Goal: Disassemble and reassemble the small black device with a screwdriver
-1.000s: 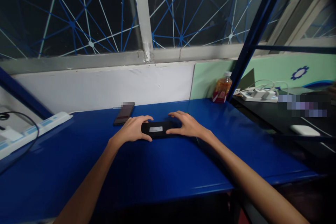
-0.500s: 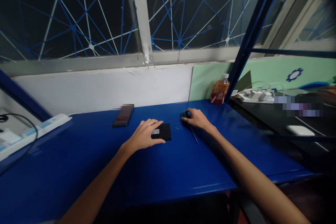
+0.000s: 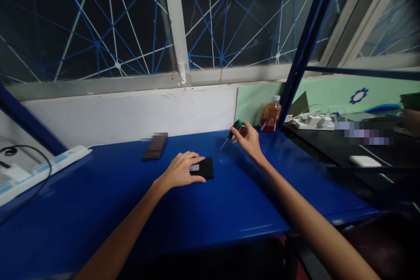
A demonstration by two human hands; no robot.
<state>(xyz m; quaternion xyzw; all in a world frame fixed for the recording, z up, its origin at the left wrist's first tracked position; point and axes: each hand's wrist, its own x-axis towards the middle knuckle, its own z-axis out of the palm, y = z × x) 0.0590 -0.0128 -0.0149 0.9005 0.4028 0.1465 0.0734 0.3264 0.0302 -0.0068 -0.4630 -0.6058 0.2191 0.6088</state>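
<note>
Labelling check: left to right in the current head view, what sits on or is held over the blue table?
White power strip → dark flat device → black box → green-and-black screwdriver → bottle with a white cap.

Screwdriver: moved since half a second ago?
Yes, upward in view: the screwdriver now overlaps the back edge of the blue table; before, it lay below it.
</note>
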